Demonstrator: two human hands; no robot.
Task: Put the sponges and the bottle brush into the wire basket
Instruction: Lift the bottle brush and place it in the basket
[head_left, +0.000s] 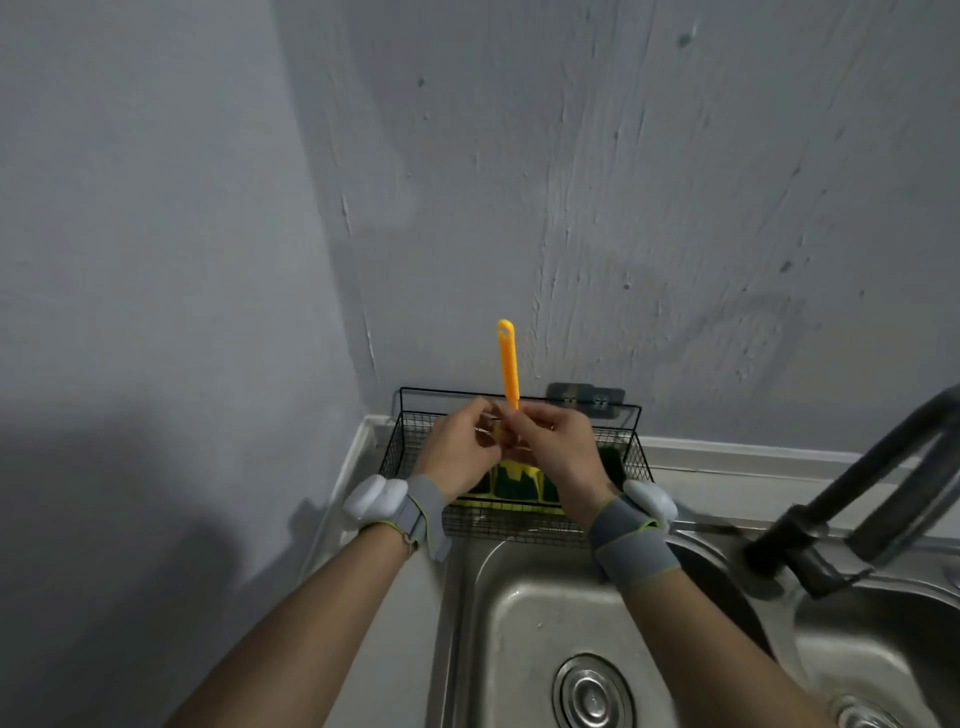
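The bottle brush (508, 364) has an orange handle that stands upright above the black wire basket (410, 415); its lower end is hidden behind my fingers. My right hand (553, 447) grips the brush just below the handle, over the basket. My left hand (460, 447) pinches it from the left side, touching the same spot. Yellow and green sponges (514, 480) lie inside the basket, partly covered by my hands.
The basket sits against the grey wall at the back edge of a steel sink (524, 623). A dark faucet (852, 499) juts in from the right. A second basin (883, 654) lies at far right. A wall hook plate (584, 397) is behind the basket.
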